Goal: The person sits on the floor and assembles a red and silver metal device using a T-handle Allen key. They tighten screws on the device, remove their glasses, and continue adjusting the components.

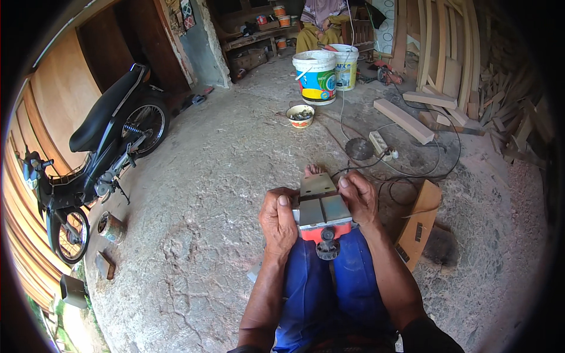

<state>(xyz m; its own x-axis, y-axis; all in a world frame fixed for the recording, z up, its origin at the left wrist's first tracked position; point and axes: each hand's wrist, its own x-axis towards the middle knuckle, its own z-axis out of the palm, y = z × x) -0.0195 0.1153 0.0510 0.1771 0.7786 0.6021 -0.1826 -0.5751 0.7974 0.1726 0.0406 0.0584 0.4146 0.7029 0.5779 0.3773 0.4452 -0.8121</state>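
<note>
An electric hand planer (325,210) rests upside down over my lap, its flat metal sole facing up. Its red body and a round black knob show at the near end. My left hand (279,219) grips the planer's left side with the thumb up. On the opposite side, my right hand (359,199) is closed around the edge, its thumb close to the sole. The undersides of both hands' grips are hidden. Blue trousers (306,282) lie beneath the tool, and a bare foot (313,169) shows just beyond it.
A wooden board (421,219) with dark slots lies at my right. Cables and a power strip (379,142) are ahead, near a bowl (301,116) and two paint buckets (315,82). Timber beams (404,120) lie far right. A motorbike (106,138) stands left; a person (322,25) sits behind the buckets.
</note>
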